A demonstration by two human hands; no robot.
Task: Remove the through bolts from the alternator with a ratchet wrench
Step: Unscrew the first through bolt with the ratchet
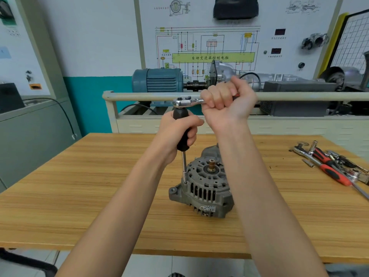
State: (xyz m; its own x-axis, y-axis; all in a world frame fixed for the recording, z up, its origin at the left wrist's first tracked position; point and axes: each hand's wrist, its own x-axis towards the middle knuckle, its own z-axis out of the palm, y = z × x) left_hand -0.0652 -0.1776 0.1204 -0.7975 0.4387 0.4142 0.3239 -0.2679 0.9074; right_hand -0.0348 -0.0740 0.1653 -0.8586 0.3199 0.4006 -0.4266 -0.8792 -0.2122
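A grey alternator [203, 188] stands on the wooden table [79, 196], shaft end up. A black-handled extension driver [182, 134] stands upright over it, its thin steel shank and socket [185, 173] set on a bolt at the alternator's left rim. My left hand [177, 132] grips the black handle. A chrome ratchet head [182, 101] sits on top of that handle, its bar running right. My right hand [225, 100] is fisted around the ratchet's handle, which is mostly hidden, with a bit of red showing at the fist.
Several loose tools with red and black handles [329, 166] lie at the table's right edge. Behind the table runs a rail [139, 95] with a blue electric motor [157, 79] and a gearbox trainer before a wiring-diagram board.
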